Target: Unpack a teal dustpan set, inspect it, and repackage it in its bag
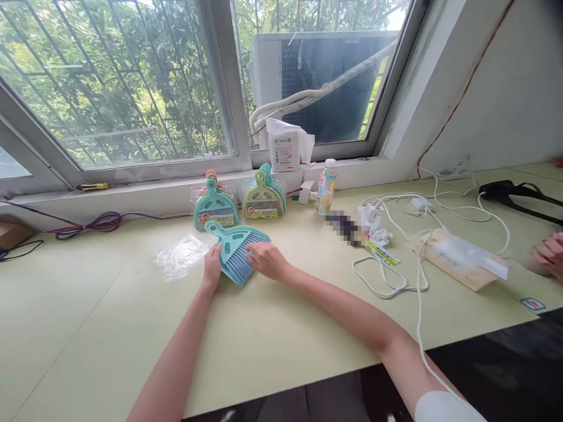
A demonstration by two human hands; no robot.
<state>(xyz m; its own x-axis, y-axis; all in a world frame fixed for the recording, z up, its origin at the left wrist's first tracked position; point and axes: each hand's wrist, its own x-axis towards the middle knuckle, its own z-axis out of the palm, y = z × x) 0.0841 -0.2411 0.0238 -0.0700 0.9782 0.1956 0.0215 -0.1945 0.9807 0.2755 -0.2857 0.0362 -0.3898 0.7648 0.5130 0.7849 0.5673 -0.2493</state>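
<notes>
A turquoise dustpan and brush set (232, 245) rests tilted on the table in front of me, its handle pointing away to the left and its blue-grey bristles showing. My left hand (213, 267) grips its left edge, thumb on top. Curled fingers of my right hand (268, 261) close on its right side, over the bristles; their tips are partly hidden. Beside my left hand lies a crumpled clear plastic bag (181, 257). Behind stand a stack of wrapped turquoise and pink dustpan sets (215, 205) and a stack of green ones (263, 196).
To the right are a drink bottle (326, 187), crumpled white tissue (377, 225), a label strip (382, 253), white cables (387, 291) and a flat packet (460, 258). Another person's hand (549, 256) is at the right edge. A tissue pack (285, 151) stands by the window.
</notes>
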